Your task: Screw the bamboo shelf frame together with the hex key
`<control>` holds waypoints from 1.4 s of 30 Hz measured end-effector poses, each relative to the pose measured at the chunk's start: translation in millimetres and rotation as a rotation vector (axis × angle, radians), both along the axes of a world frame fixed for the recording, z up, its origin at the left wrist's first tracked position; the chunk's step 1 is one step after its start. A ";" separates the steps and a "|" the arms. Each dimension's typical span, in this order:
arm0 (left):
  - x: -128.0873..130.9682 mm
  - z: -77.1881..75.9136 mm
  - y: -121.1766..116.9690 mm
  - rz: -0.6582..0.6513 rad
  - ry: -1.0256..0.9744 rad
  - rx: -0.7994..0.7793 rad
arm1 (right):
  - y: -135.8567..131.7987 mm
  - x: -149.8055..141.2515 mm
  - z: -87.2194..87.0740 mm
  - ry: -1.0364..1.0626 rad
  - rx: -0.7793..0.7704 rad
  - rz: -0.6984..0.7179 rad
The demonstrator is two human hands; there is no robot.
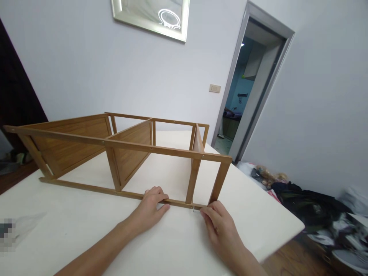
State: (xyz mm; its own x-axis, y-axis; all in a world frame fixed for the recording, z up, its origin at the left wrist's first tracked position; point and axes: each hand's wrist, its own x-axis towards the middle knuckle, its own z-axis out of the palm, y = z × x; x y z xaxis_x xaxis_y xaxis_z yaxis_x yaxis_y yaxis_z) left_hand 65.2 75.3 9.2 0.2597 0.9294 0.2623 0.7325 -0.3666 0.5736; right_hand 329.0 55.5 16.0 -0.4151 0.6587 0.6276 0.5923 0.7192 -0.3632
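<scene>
A bamboo shelf frame (120, 143) lies on its side on the white table (172, 245), with three slatted panels standing between its rails. My left hand (151, 209) rests on the frame's lower rail, fingers curled over it. My right hand (220, 222) is at the lower right corner of the frame, fingers pinched on a small metal hex key (196, 209) that sits at the rail's end.
The table's right edge falls off near a pile of dark clothes and bags (304, 203) on the floor. An open doorway (247, 96) is behind. A mirror (152, 17) hangs on the wall. A blurred patch (7, 234) lies at the table's left.
</scene>
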 end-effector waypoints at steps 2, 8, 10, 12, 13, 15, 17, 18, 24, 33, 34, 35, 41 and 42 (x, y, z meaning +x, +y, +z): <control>-0.8 -1.2 0.1 0.014 0.015 0.005 | -2.1 -2.5 -0.1 -0.015 0.006 -0.003; 9.8 -3.1 -8.5 0.005 0.042 0.033 | -5.0 -6.6 -3.8 -0.121 0.020 0.025; 21.2 0.5 -13.0 -0.037 0.032 0.016 | -3.0 -6.4 -5.9 -0.128 0.023 0.033; 35.7 5.4 -15.2 -0.062 0.021 -0.016 | -0.9 -6.1 -7.7 -0.129 0.027 0.042; 43.2 7.6 -15.0 -0.059 0.017 -0.036 | -0.1 -6.1 -8.4 -0.127 0.030 0.047; 56.9 10.0 -12.6 -0.026 0.008 -0.073 | 0.7 -6.2 -9.1 -0.123 0.031 0.054; 66.7 8.7 -9.2 0.024 -0.001 -0.083 | 0.7 -6.4 -8.9 -0.125 0.028 0.051; 69.9 6.8 -7.9 0.044 -0.009 -0.075 | 0.6 -6.5 -8.6 -0.127 0.026 0.046; 71.9 -3.3 -8.7 0.068 -0.044 -0.017 | 2.2 -7.0 -10.0 -0.161 0.012 0.030; 71.3 -2.1 -8.9 0.063 -0.045 0.002 | 3.7 -7.2 -14.8 -0.196 0.049 -0.001; 71.3 -2.6 -9.1 0.062 -0.045 0.006 | 3.8 -7.3 -14.8 -0.192 0.048 0.002; 71.2 -3.0 -9.3 0.060 -0.045 0.008 | 3.8 -7.4 -14.7 -0.186 0.049 0.005; 70.0 -3.1 -8.4 0.046 -0.049 -0.003 | 3.4 -8.8 -13.2 -0.146 0.065 0.023; 69.8 -3.1 -8.1 0.043 -0.053 -0.005 | 3.4 -8.9 -13.2 -0.149 0.066 0.023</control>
